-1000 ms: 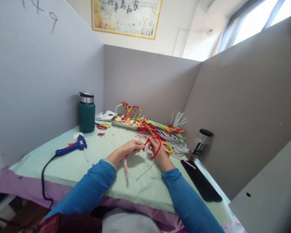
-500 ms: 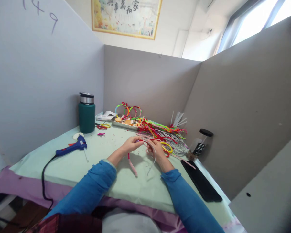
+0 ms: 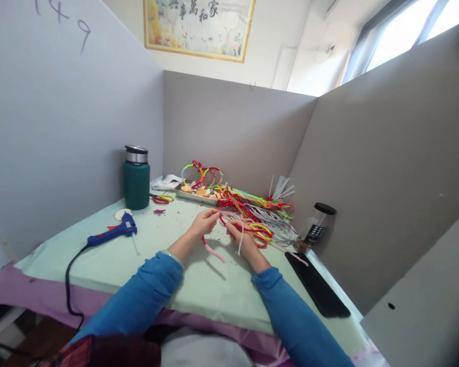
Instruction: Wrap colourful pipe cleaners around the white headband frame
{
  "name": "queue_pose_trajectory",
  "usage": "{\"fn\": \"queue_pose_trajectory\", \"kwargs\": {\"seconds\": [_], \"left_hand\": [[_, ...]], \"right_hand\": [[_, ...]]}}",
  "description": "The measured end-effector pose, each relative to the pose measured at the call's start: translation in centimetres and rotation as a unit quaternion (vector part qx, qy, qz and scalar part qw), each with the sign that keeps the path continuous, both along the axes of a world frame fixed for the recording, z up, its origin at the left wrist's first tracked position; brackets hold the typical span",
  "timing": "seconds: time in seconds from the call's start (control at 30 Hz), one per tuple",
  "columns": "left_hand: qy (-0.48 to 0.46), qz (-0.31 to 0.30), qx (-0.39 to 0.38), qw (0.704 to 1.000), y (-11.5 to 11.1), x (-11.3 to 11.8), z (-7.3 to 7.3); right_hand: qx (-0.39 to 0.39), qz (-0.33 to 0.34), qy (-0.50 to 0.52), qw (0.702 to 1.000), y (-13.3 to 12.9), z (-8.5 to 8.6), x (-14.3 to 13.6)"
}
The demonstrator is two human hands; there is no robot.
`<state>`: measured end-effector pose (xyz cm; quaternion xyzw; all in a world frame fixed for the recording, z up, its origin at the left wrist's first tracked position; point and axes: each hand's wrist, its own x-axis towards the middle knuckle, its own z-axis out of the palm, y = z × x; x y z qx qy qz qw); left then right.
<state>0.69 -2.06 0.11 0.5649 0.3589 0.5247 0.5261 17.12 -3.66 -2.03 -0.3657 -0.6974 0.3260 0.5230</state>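
Note:
Above the middle of the table, my left hand pinches a curved strand of pipe cleaner, red near the fingers and pale pink toward its hanging end. My right hand has its fingers closed on a red stretch of pipe cleaner, a little right of the left hand. A white strand loops over the right hand and hangs down. Just beyond the right hand lie scissors with yellow and red handles, partly hidden. Where the strands join between the hands is too small to make out.
Colourful pipe cleaners are piled behind the hands, beside a metal tray. A green bottle and blue glue gun stand left; a jar and black slab are right.
My hands have moved slightly apart, exposing more red strand between them. The pale pink end has swung right and up, and the white strand now hangs shorter.

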Motion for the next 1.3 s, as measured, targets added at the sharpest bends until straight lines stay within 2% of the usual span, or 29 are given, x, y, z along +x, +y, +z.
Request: {"fn": "queue_pose_trajectory", "kwargs": {"seconds": [0.13, 0.2, 0.4, 0.6, 0.7, 0.8, 0.9, 1.03, 1.1, 1.2, 1.3], "left_hand": [[-0.038, -0.021, -0.062, 0.997, 0.4, -0.4, -0.1], [-0.043, -0.031, -0.082, 0.995, 0.6, -0.6, -0.3], [0.003, -0.028, -0.104, 0.994, 0.8, -0.5, -1.1], [0.043, -0.065, -0.129, 0.989, 0.8, -0.5, -1.2], [0.038, -0.091, -0.129, 0.987, 0.8, -0.7, -1.1], [0.053, -0.1, -0.138, 0.984, 1.0, -0.9, -1.2], [0.11, -0.1, -0.141, 0.979, 1.1, -0.8, -1.5], [0.161, -0.123, -0.141, 0.969, 0.9, -0.7, -1.7], [0.176, -0.133, -0.146, 0.964, 0.7, -0.7, -1.6], [0.185, -0.132, -0.158, 0.961, 0.5, -0.7, -1.5], [0.182, -0.131, -0.169, 0.96, 0.7, -0.8, -1.5]], "right_hand": [[0.102, -0.029, -0.066, 0.992, 0.0, -0.4, -0.1], [0.128, -0.031, -0.074, 0.989, -0.1, -0.5, -0.1], [0.136, -0.012, -0.094, 0.986, -0.5, -0.4, -0.5], [0.16, 0.009, -0.145, 0.976, 0.7, -1.7, -0.9], [0.184, -0.009, -0.142, 0.973, 1.2, -1.9, -0.6], [0.163, -0.056, -0.099, 0.98, 1.6, -1.7, -0.3], [0.097, -0.07, -0.045, 0.992, 2.2, -1.6, 0.1], [-0.037, 0.003, 0.009, 0.999, 2.6, -1.6, 0.7], [-0.07, 0.047, 0.021, 0.996, 2.5, -1.3, 1.2], [-0.059, 0.124, -0.009, 0.99, 1.9, -0.7, 1.6], [0.018, 0.186, -0.101, 0.977, 1.2, -0.1, 1.7]]}}
